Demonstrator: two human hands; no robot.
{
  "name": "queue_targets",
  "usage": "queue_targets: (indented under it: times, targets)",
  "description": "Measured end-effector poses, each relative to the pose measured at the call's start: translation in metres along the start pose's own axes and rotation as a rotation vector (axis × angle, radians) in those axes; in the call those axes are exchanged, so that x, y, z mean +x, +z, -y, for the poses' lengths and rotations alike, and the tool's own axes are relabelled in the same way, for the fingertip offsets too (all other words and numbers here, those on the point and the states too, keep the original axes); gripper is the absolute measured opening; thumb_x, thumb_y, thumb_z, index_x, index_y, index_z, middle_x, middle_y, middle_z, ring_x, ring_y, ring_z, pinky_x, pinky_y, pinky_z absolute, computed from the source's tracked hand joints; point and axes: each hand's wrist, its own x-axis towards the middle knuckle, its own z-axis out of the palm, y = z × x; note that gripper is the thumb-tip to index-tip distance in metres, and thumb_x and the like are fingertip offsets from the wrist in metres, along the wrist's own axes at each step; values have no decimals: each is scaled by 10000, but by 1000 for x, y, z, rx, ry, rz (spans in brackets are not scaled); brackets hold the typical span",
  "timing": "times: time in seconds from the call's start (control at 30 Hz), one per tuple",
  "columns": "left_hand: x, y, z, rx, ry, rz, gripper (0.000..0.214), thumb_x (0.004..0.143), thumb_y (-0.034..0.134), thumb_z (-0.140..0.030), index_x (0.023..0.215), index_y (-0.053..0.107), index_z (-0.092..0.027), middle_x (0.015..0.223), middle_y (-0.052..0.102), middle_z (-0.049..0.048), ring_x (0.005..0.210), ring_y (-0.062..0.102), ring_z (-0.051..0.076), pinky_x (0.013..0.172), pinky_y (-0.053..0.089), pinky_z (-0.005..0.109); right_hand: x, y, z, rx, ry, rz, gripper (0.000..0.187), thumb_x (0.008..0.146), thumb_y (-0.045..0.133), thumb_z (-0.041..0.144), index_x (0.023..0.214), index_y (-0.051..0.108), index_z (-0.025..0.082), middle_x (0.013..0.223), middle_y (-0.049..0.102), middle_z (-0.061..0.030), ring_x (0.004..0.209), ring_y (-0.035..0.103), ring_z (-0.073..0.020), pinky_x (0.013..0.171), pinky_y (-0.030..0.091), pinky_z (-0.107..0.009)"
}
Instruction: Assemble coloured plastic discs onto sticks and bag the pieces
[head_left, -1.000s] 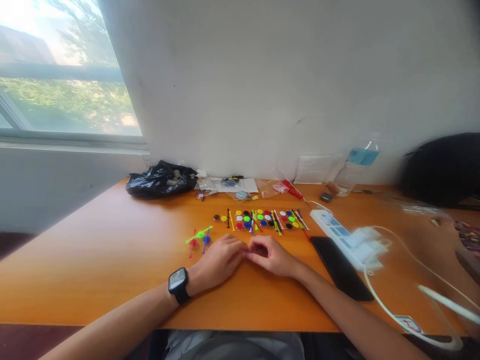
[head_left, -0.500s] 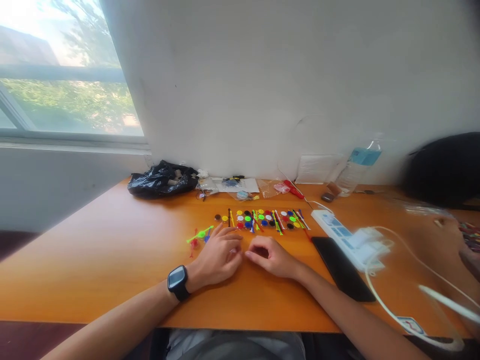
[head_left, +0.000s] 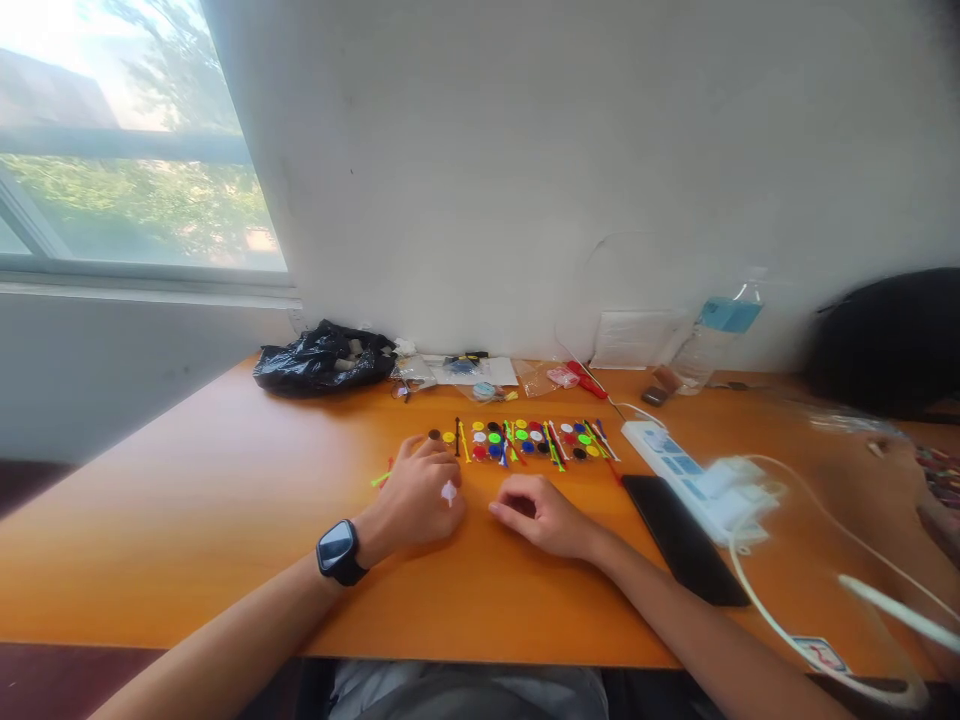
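My left hand (head_left: pixel 412 497) lies on the orange table (head_left: pixel 187 520) over a small figure built from sticks and discs; only a green stick end (head_left: pixel 379 480) pokes out to its left. A small white piece (head_left: pixel 448 491) shows against its thumb, fingers closed round it. Its fingertips are close to the brown disc (head_left: pixel 433 435) at the left end of a row of coloured discs and sticks (head_left: pixel 525 440). My right hand (head_left: pixel 544 515) rests beside it, fingers curled in, nothing visible inside. A black watch (head_left: pixel 337 552) is on my left wrist.
A black phone (head_left: pixel 682 545) and a white power strip (head_left: pixel 671 462) with a white cable (head_left: pixel 757 600) lie to the right. A black plastic bag (head_left: pixel 322 362), small packets (head_left: pixel 465 375) and a water bottle (head_left: pixel 712 340) line the wall. Another person's blurred hand (head_left: pixel 877 470) is at far right.
My hands, pinched together a second ago, have parted. The left hand has slid left and forward over the stick figure, with a white piece at its thumb. The right hand stays put.
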Motion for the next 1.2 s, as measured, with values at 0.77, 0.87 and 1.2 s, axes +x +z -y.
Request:
queue_targets:
  times: [0.77,0.87,1.2]
  targets:
    - [-9,-31,11,142,-402,221,768,967,426,-728,1519,469,-196,995,730,150,931,729,355,815,481,386,-2,4,-1,-7,43,24,318,1001,612,451,860,708,183,737,615,0,658,502,-139,611,362,-265]
    - [-11,-25,3,210,-400,249,857,944,404,-782,1598,411,-228,1095,697,197,982,702,405,880,473,475,-1,4,-3,-23,37,21,326,1009,603,445,851,711,182,735,618,-1,661,506,-141,613,359,-265]
    - [-20,-28,7,325,-140,395,507,1015,415,-337,1506,536,-305,1246,631,175,976,648,335,840,502,458,-1,4,-8,-67,24,23,341,1024,579,430,833,707,179,762,643,-13,692,533,-154,643,369,-278]
